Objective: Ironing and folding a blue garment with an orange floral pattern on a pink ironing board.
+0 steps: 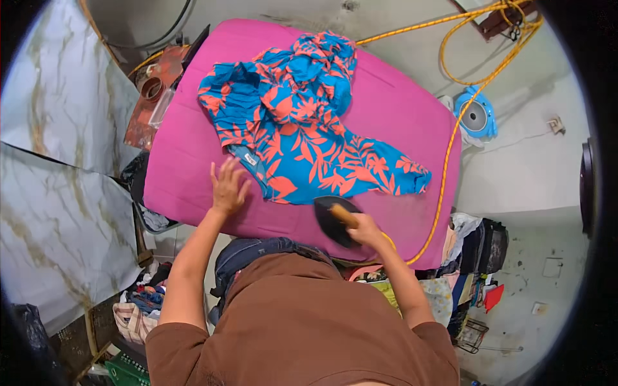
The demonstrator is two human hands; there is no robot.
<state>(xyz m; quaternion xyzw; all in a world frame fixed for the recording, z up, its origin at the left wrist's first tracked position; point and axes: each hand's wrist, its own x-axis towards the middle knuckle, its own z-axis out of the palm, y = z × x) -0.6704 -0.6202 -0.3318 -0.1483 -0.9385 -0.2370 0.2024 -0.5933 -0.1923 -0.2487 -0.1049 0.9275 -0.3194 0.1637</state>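
Note:
A blue garment with coral leaf print (309, 144) lies across the pink padded ironing table (396, 111). Its upper part is bunched, while the sleeve at the right is spread fairly flat. My right hand (365, 230) grips the wooden handle of a dark clothes iron (333, 222). The iron's tip is at the garment's lower edge; whether its sole touches the cloth I cannot tell. Beside the garment's collar, which carries a white label, my left hand (228, 187) has its fingers spread and holds nothing.
A yellow cord (442, 193) runs from the wall down over the table's right side towards the iron. Folded clothes (478, 246) are stacked at the right. More clothes (145, 294) lie at the lower left, above a green basket (126, 370). A blue fan (475, 116) stands beyond the table.

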